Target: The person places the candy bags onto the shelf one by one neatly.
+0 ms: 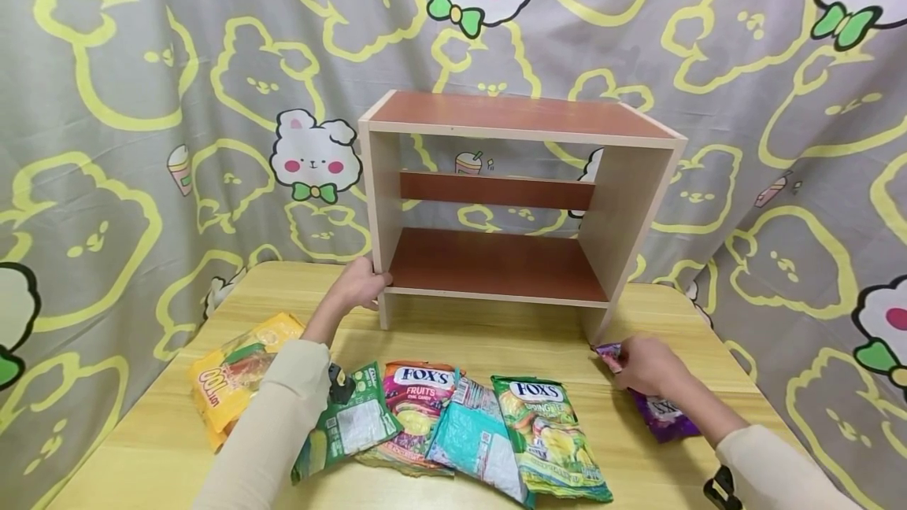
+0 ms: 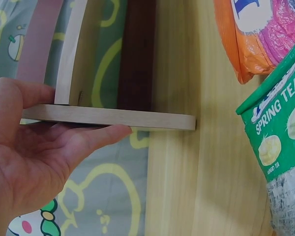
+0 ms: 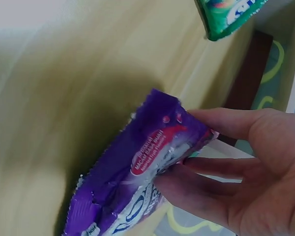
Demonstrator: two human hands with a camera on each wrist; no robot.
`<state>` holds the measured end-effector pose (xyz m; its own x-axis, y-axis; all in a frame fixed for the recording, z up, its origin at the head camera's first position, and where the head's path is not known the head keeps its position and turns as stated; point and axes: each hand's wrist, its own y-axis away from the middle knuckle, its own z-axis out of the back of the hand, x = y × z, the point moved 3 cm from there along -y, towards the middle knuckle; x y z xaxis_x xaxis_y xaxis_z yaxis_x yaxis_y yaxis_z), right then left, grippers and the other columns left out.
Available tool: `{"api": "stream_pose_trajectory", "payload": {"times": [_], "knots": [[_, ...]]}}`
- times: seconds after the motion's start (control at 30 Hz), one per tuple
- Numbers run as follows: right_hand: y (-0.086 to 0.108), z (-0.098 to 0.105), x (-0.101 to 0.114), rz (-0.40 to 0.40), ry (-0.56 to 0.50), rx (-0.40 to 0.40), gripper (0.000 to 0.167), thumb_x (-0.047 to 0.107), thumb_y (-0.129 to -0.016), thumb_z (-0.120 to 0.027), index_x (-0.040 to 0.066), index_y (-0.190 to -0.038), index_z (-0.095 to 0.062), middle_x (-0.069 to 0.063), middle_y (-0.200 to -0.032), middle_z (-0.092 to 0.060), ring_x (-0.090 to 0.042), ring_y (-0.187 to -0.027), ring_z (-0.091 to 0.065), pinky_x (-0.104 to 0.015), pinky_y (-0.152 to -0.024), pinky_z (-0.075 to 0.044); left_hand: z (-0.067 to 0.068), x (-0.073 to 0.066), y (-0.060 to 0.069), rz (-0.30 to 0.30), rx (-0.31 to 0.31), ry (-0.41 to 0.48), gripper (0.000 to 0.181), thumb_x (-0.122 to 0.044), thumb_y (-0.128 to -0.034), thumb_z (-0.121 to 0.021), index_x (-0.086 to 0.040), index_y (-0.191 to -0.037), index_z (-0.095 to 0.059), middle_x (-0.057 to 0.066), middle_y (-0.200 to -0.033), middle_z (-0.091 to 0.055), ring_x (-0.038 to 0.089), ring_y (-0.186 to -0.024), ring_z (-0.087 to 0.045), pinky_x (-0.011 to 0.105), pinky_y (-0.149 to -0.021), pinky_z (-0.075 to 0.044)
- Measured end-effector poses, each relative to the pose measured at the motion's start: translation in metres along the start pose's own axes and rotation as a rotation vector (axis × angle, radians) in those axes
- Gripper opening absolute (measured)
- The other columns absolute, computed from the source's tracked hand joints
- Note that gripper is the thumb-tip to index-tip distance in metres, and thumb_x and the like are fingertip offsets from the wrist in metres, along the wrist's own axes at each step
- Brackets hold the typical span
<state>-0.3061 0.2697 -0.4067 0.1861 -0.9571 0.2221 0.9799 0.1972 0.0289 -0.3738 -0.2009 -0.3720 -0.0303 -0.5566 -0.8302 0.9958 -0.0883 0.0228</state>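
A small wooden shelf (image 1: 520,115) with reddish-brown boards and pale edges stands on the table. My left hand (image 1: 357,286) grips the lower part of its left side panel; in the left wrist view, the thumb lies on one face of the panel (image 2: 113,117) and the fingers on the other. Beside the shelf's right foot, my right hand (image 1: 650,367) pinches a purple Fox's candy bag (image 1: 664,417) by one end. The right wrist view shows this bag (image 3: 150,152) hanging at a slant between thumb and fingers, with part of it covered by them.
Several candy bags lie along the front: a yellow bag (image 1: 237,372), a green bag (image 1: 354,419), an orange Fox's Fruits bag (image 1: 414,415), a teal bag (image 1: 476,435) and a green Fox's Spring Tea bag (image 1: 551,439). A patterned curtain (image 1: 283,69) hangs behind the table.
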Motion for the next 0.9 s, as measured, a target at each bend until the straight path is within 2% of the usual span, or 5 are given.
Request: {"api": "stream_pose_trajectory", "payload": {"times": [0.2,0.4,0.67,0.77,0.9], "knots": [[-0.0034,-0.0052,0.0000,0.015,0.032,0.039,0.035,0.027,-0.073,-0.086,0.002,-0.088,-0.066,-0.010,-0.084,-0.067,-0.025,-0.073,-0.056,-0.041,-0.064,-0.049,-0.0003,-0.0005,0.0004,-0.003,-0.001,0.001,0.053,-0.016,-0.0985,-0.049,0.010,-0.144,-0.040,0.031,-0.133,-0.054,0.042,-0.115,-0.061,0.043,-0.075,-0.064],[-0.0033,-0.0057,0.0004,0.013,0.035,0.038,0.032,0.026,-0.071,-0.085,0.006,-0.083,-0.064,-0.008,-0.080,-0.065,-0.024,-0.070,-0.052,-0.039,-0.062,-0.046,-0.0003,-0.0004,-0.0013,-0.010,-0.002,-0.006,0.051,-0.015,-0.0981,-0.049,0.011,-0.141,-0.042,0.029,-0.128,-0.055,0.036,-0.109,-0.061,0.043,-0.074,-0.064],[-0.0022,-0.0030,0.0019,0.015,0.016,0.054,0.038,0.026,-0.074,-0.085,-0.002,-0.094,-0.067,-0.016,-0.089,-0.069,-0.027,-0.075,-0.058,-0.044,-0.067,-0.052,0.0006,0.0005,-0.0019,-0.007,-0.005,-0.008,0.050,-0.016,-0.0982,-0.049,0.011,-0.141,-0.042,0.027,-0.122,-0.056,0.037,-0.107,-0.061,0.041,-0.073,-0.064],[-0.0011,-0.0010,0.0026,0.006,-0.010,0.073,0.032,0.025,-0.079,-0.082,0.000,-0.091,-0.065,-0.012,-0.083,-0.065,-0.025,-0.071,-0.054,-0.039,-0.062,-0.048,0.0007,0.0010,-0.0009,-0.001,-0.005,-0.005,0.050,-0.015,-0.0981,-0.050,0.011,-0.141,-0.042,0.028,-0.123,-0.056,0.039,-0.109,-0.061,0.042,-0.073,-0.064],[0.0013,0.0029,0.0002,-0.053,-0.068,0.098,0.028,0.025,-0.087,-0.075,0.008,-0.076,-0.056,-0.002,-0.066,-0.052,-0.019,-0.056,-0.052,-0.032,-0.049,-0.047,0.0005,0.0018,-0.0003,0.001,-0.008,-0.007,0.052,-0.015,-0.0978,-0.050,0.011,-0.142,-0.041,0.030,-0.127,-0.056,0.038,-0.109,-0.061,0.042,-0.073,-0.064]]}}
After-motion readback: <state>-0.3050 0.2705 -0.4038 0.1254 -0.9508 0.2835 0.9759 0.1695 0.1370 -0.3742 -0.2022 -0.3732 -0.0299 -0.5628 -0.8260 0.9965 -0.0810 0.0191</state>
